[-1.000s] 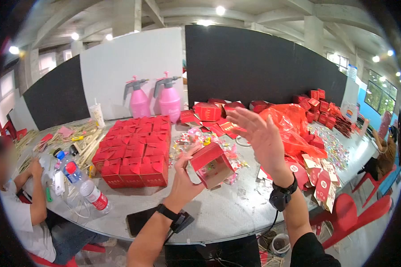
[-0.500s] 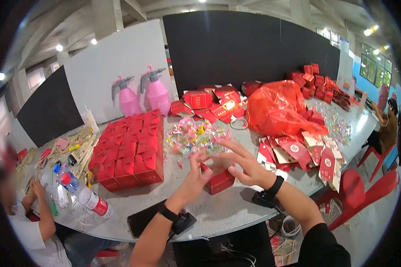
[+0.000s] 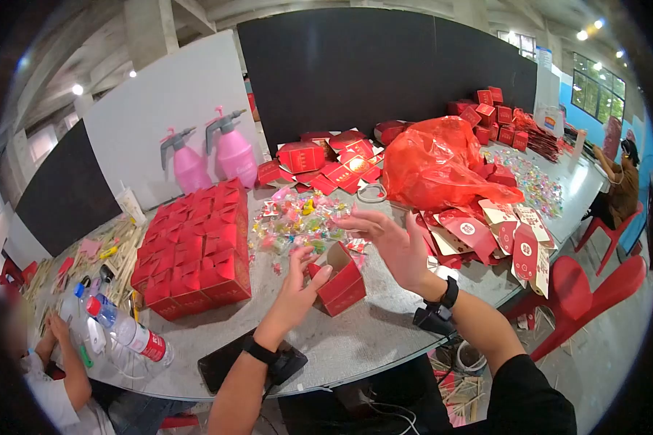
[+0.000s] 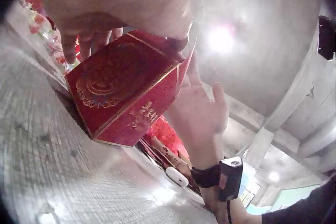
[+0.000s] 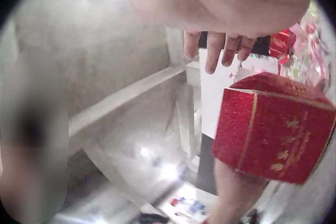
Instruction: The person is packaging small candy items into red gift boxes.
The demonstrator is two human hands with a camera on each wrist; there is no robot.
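Observation:
A small red cardboard gift box (image 3: 343,291) with gold print and an open top is tilted close over the table in front of the body. My left hand (image 3: 289,293) grips it by the left side, thumb at the rim and fingers behind, as the left wrist view shows. Above and right of the box, my right hand (image 3: 395,250) is raised with its fingers extended, holding nothing. It stands apart from the red box (image 5: 273,134) in the right wrist view. Just behind the box lies a heap of wrapped candies (image 3: 297,221) in shiny clear and coloured wrappers.
A block of closed red boxes (image 3: 196,250) stands at left, with bottles (image 3: 127,326) beside it. A phone (image 3: 225,359) lies near the front edge. Flat box cards (image 3: 486,235) and a red plastic bag (image 3: 435,163) sit at right. Another person sits at far left.
The box has turned from its opening facing me to opening upward, lower down. My right hand came down to the box, then lifted off it again. The head view has shifted right.

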